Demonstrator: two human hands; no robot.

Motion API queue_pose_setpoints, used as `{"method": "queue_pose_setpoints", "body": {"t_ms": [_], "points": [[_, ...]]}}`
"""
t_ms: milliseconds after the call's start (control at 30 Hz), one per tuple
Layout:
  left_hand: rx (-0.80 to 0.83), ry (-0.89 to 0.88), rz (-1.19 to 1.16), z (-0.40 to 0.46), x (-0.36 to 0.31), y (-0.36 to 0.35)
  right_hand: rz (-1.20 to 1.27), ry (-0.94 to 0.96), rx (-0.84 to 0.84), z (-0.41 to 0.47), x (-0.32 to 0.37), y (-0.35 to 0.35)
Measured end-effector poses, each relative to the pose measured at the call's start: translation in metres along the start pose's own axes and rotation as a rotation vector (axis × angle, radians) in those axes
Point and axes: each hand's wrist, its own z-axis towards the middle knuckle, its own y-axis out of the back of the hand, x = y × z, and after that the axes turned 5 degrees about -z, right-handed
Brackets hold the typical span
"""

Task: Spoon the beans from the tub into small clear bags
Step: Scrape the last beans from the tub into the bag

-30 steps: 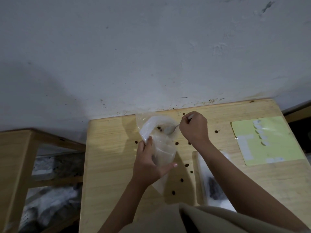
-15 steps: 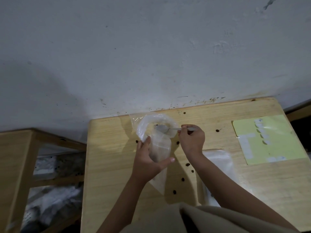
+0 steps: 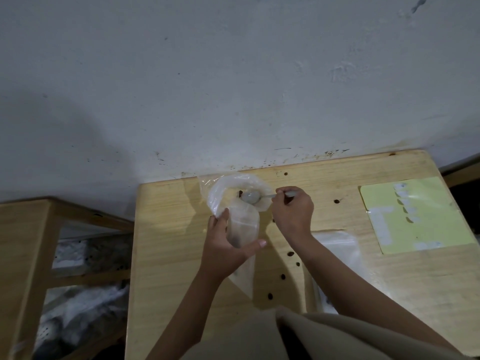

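Pale wood forms the tabletop [image 3: 166, 255] set against a scuffed white wall, with dark beans [image 3: 337, 201] scattered across it. Left hand [image 3: 225, 246] fingers clamp a small clear bag [image 3: 242, 224], cloudy, its mouth gaping wide. Right hand [image 3: 293, 211] fingers pinch a spoon [image 3: 251, 196] whose bowl sits inside that mouth.

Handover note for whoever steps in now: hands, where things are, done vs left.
Left hand: grips the small clear bag, mouth held open.
Right hand: pinches the spoon, bowl over the bag's opening.
A few beans show dark in the bag's bottom; loose beans lie scattered on the table. More clear bags lie under the right forearm. No tub clearly in view.
Left: tip this spoonful in, keep filling, gather the spilled beans.
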Motion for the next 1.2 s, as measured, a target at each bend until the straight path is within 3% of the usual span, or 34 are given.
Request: {"method": "queue_pose_setpoints", "body": {"t_ms": [100,267,567,833,1200], "points": [[-0.001,0.008,-0.028,0.001,-0.002,0.0,0.074,-0.076,-0.021,-0.003,-0.002,-0.004],[-0.024,-0.02,-0.064,0.003,-0.001,0.004,0.437,-0.525,0.059,-0.005,-0.008,-0.014],[-0.028,-0.057,-0.067,0.004,-0.002,0.005,0.696,-0.772,0.042,-0.006,-0.01,-0.02],[0.006,-0.021,0.029,0.008,0.001,0.003,0.72,-0.7,0.072,-0.003,-0.014,-0.001],[0.076,-0.011,0.163,0.016,0.0,0.002,0.585,-0.322,0.199,-0.006,-0.003,0.062]]}}
